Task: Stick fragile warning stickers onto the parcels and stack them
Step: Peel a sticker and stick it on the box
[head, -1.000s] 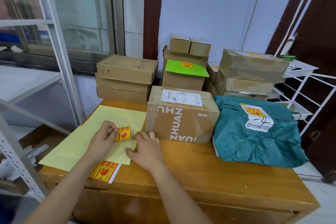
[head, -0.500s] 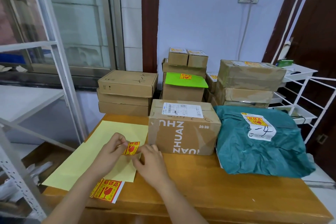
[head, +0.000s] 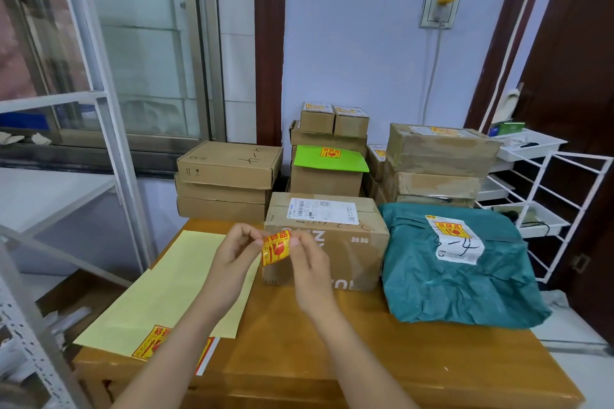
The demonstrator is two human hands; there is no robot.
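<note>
A yellow and red fragile sticker [head: 275,247] is pinched between my left hand [head: 234,257] and my right hand [head: 307,262], held in the air just in front of a brown cardboard parcel [head: 345,236] with a white shipping label on top. To its right lies a teal plastic mailer bag [head: 458,279] that bears a fragile sticker on its label. A pale yellow backing sheet [head: 172,289] lies on the wooden table [head: 398,359], with one more sticker [head: 151,342] near its front edge.
Behind the table stand stacks of cardboard boxes: a plain stack [head: 229,183] at left, a stack with a green sheet [head: 329,159] in the middle, taped boxes [head: 435,163] at right. A white wire rack [head: 545,196] stands right, metal shelving [head: 33,325] left.
Both hands have lifted the sticker off the yellow sheet and carried it up and right, to the front of the brown parcel. The camera has tilted upward.
</note>
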